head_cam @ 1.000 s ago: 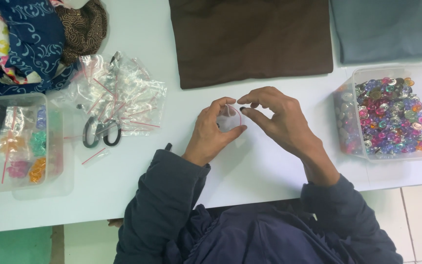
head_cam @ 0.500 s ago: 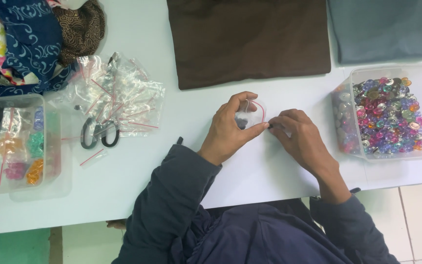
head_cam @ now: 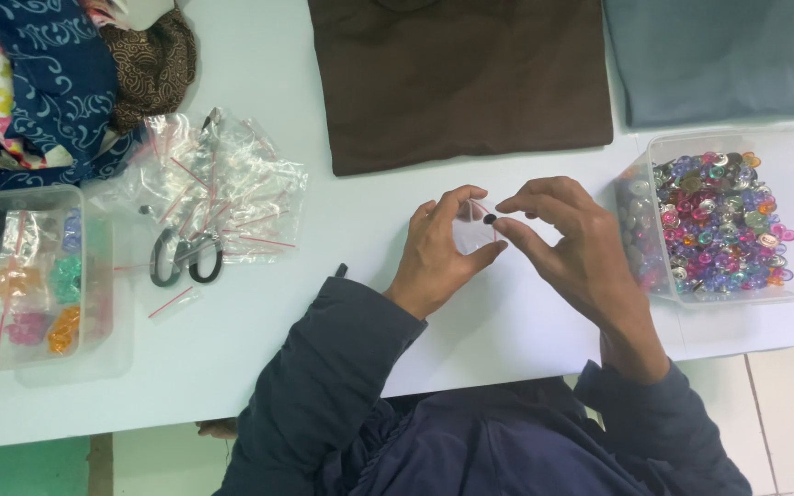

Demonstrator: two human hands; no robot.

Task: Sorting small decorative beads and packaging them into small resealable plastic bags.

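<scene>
The person's left hand (head_cam: 438,253) pinches a small clear plastic zip bag (head_cam: 475,231) between thumb and fingers, holding it up just above the white tabletop (head_cam: 342,239). The right hand (head_cam: 567,243) meets it from the other side, its thumb and forefinger pressed together on a small dark bead or button (head_cam: 489,219) right at the bag's upper edge. Whether the bag's mouth is open there is too small to tell.

Well off to the right of the grip stands a clear plastic tub of coloured shiny buttons (head_cam: 723,220). Away to the left lie a heap of empty clear zip bags (head_cam: 222,179), black-handled scissors (head_cam: 186,257) and a clear plastic box with filled packets (head_cam: 34,276). Beyond the hands lie a folded brown cloth (head_cam: 457,78) and a folded grey-blue cloth (head_cam: 719,55).

The risk, as I judge it, lies in that tiny dark piece: the pinch is slight and the film limp, so if the bag's edge folds over, the piece could slip, drop to the tabletop and roll off toward the person's lap.
</scene>
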